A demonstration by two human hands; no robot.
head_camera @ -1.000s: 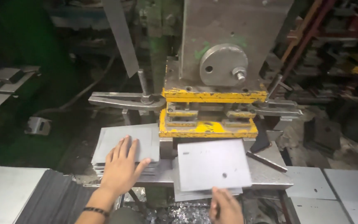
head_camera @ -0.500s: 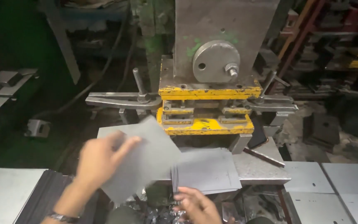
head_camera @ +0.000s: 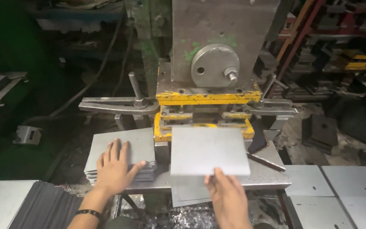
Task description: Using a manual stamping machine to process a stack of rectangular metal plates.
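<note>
Left hand [head_camera: 114,167] lies palm-down, fingers spread flat, on top of a stack of square grey metal sheets [head_camera: 123,153] sitting on the press bed, left of the die. It grips nothing, only presses on the top sheet, w/ the thumb out toward the stack's right edge. A dark wristband [head_camera: 88,213] shows on that forearm.

Right hand [head_camera: 228,198] holds a single metal sheet [head_camera: 208,150] by its near edge: thumb on top, the other fingers under the plate (hidden, so how far they curl I cannot tell). The sheet lies about level, its far edge reaching up against the yellow die block [head_camera: 204,123] of the press [head_camera: 217,46], its near part over the steel bed plate [head_camera: 267,176]. Another sheet or two peek out beneath it at the front edge.

Above the die: grey ram housing w/ a round steel disc [head_camera: 215,65] and a bolt. Clamp arms [head_camera: 115,105] stick out left & right of the yellow block.

Lower right, more flat sheets [head_camera: 339,191], some w/ a small hole, lie on a low surface. Lower left, a pale table corner and a dark ribbed stack [head_camera: 43,208]. Metal scraps [head_camera: 191,218] litter the floor under the bed.
</note>
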